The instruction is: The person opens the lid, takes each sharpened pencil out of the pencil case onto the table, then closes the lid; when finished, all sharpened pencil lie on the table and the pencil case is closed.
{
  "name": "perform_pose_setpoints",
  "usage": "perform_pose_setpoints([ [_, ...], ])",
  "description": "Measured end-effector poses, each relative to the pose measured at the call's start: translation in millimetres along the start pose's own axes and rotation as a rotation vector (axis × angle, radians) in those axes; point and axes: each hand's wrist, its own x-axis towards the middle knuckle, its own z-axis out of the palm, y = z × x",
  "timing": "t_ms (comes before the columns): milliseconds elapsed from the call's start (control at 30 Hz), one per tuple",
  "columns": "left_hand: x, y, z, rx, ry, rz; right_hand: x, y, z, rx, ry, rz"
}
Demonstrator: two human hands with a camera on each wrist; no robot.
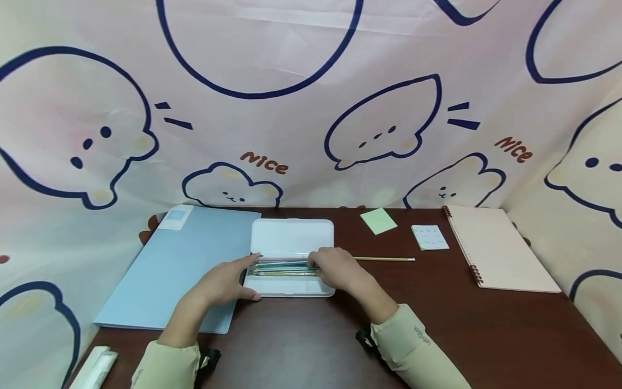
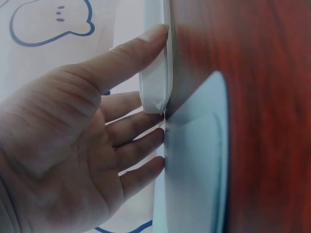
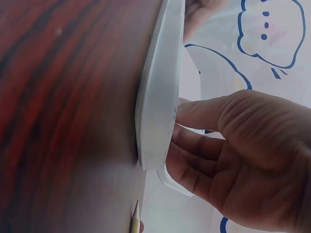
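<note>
A white pencil case (image 1: 290, 288) lies with its lid (image 1: 292, 236) raised at the back. Several slim pencils (image 1: 284, 268), some bluish and some yellowish, lie lengthwise inside. My left hand (image 1: 224, 282) holds the case's left end, thumb at the front corner and index finger toward the back corner. In the left wrist view, the thumb presses the front wall (image 2: 155, 80) while the other fingers spread behind. My right hand (image 1: 338, 267) reaches over the right end with curled fingers at the pencils' ends. The right fingertips are partly hidden by the case wall (image 3: 160, 97).
A blue folder (image 1: 194, 243) lies left of the case, under the left hand. One yellow pencil (image 1: 385, 259) lies right of the case. Green sticky notes (image 1: 379, 221), a pale notepad (image 1: 430, 237) and a spiral notebook (image 1: 502, 248) lie farther right. A white packet (image 1: 94, 367) sits front left.
</note>
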Motion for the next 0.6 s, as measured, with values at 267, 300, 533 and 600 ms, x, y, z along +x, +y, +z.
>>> perform_pose_setpoints([
  [267,0.0,-1.0,0.9,-0.006,-0.010,-0.005,-1.3,-0.1,4.2,0.024,0.019,-0.025],
  [300,0.5,-1.1,1.0,-0.007,-0.009,-0.010,-1.1,-0.2,4.3,0.015,0.027,-0.030],
  [533,3.5,-2.4,0.7,-0.011,-0.010,-0.004,0.3,-1.7,1.1,-0.032,0.049,-0.029],
  [600,4.1,-3.2,1.0,-0.010,-0.014,-0.005,0.5,-1.9,0.5,-0.018,0.029,-0.032],
])
